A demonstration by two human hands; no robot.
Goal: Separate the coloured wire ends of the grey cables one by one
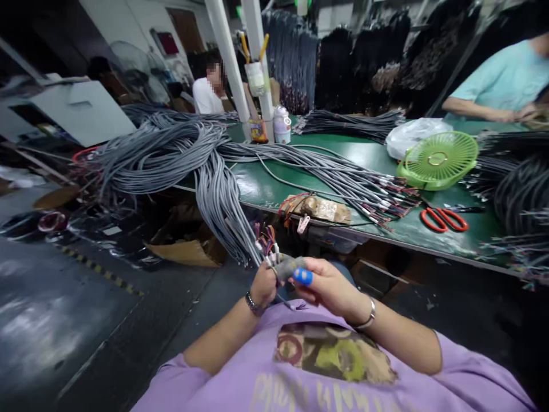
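My left hand (263,283) is closed around the end of a grey cable (223,212) whose coloured inner wires (268,239) fan out above my fingers. My right hand (328,283) is closed too, pinching those wire ends right next to the left hand; a blue cap (303,277) covers one fingertip and a grey one another. Both hands are held close to my chest, in front of the table's near edge. A thick bundle of grey cables (171,149) hangs from the green table (369,157) down toward my hands.
On the table lie more stripped cables (364,191), red scissors (444,219), a green fan (440,159), a white plastic bag (412,134) and a worn pouch (319,209). Dark cable bundles (521,189) fill the right. Two other people sit at the back.
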